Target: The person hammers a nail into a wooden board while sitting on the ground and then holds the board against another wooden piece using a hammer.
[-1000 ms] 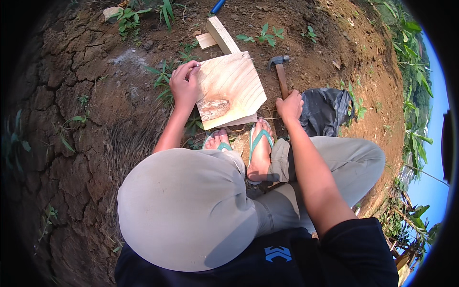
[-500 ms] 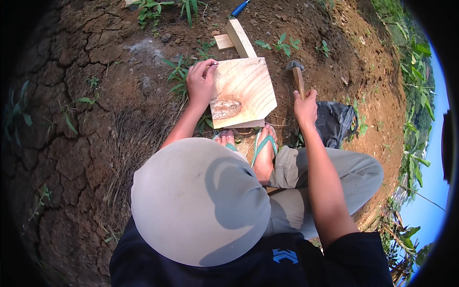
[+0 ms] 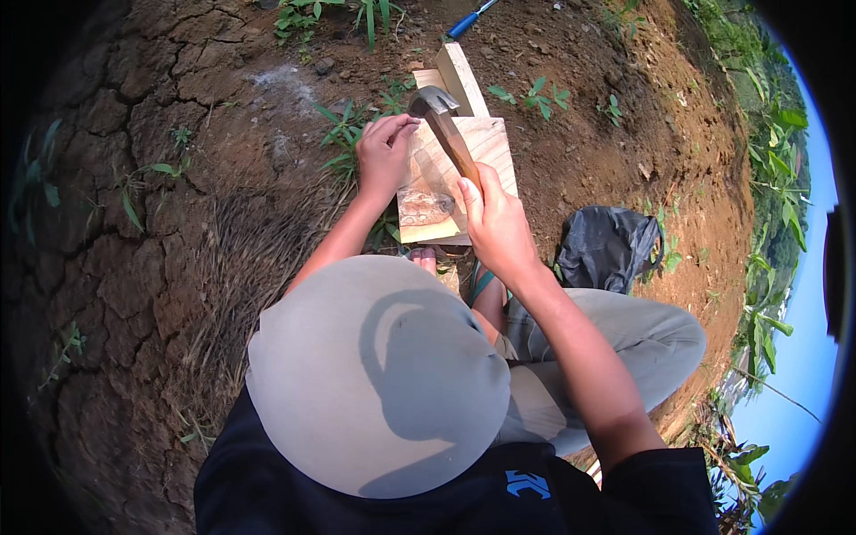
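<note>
A pale wooden board (image 3: 477,147) with a dark knot and one cut corner lies in front of my feet. At its far left corner my left hand (image 3: 385,156) has thumb and forefinger pinched together. A tiny dark tip shows at those fingers, too small to name. My right hand (image 3: 501,223) is closed around the wooden handle of a claw hammer (image 3: 452,143). Tilted over the board, the hammer has its dark metal head close to my left fingertips. Whether the head touches anything cannot be made out.
Beyond the board lie a wooden block (image 3: 462,78) and a flat wood scrap (image 3: 428,78). A blue-handled tool (image 3: 462,25) rests farther off. To the right sits a black plastic bag (image 3: 608,248). Cracked soil (image 3: 116,178), dry grass (image 3: 254,236) and small green plants surround the spot.
My right hand has swung the hammer leftward from beside the board to over its far left corner. The left hand keeps its pinch at that corner.
</note>
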`<control>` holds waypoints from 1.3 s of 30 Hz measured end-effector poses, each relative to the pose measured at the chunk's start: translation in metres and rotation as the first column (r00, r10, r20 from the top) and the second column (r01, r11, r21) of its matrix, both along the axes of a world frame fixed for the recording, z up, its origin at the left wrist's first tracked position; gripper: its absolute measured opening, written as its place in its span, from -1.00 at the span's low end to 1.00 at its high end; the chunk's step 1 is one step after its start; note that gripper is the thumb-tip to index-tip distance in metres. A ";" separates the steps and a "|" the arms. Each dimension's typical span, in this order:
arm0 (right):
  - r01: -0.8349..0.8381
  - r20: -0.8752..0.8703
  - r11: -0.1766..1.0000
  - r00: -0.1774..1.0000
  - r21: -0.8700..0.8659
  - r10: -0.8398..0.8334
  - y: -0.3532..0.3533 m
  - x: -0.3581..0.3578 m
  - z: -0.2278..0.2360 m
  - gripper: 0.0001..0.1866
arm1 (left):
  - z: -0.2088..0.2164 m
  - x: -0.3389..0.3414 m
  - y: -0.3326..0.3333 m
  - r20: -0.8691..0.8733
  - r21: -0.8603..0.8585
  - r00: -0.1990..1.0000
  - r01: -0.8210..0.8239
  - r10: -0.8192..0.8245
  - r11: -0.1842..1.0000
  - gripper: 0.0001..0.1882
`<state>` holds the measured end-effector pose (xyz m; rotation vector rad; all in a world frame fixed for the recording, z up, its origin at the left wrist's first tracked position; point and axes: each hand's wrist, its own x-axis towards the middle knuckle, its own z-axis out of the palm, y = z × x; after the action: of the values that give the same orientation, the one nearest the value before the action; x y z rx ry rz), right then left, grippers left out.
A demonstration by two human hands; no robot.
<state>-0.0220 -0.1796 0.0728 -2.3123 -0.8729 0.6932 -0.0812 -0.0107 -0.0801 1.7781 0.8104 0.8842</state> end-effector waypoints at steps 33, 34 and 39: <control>0.059 0.047 0.994 0.997 0.097 -0.064 0.003 -0.012 -0.002 -0.67 | 0.008 0.001 -0.003 -0.051 -0.101 0.999 0.012 -0.017 0.995 -0.89; 0.041 0.081 0.995 0.996 0.093 -0.049 0.003 -0.011 -0.004 -0.66 | 0.009 0.002 -0.004 -0.050 -0.103 0.999 0.003 -0.008 0.995 -0.89; 0.058 0.047 0.998 0.997 0.012 -0.059 0.001 -0.010 -0.005 -0.67 | 0.011 0.001 -0.002 -0.003 -0.094 1.000 0.024 -0.024 0.995 -0.89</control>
<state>-0.0324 -0.1787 0.0679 -2.3430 -0.8241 0.6099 -0.0800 -0.0131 -0.0696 1.7044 0.8186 0.8146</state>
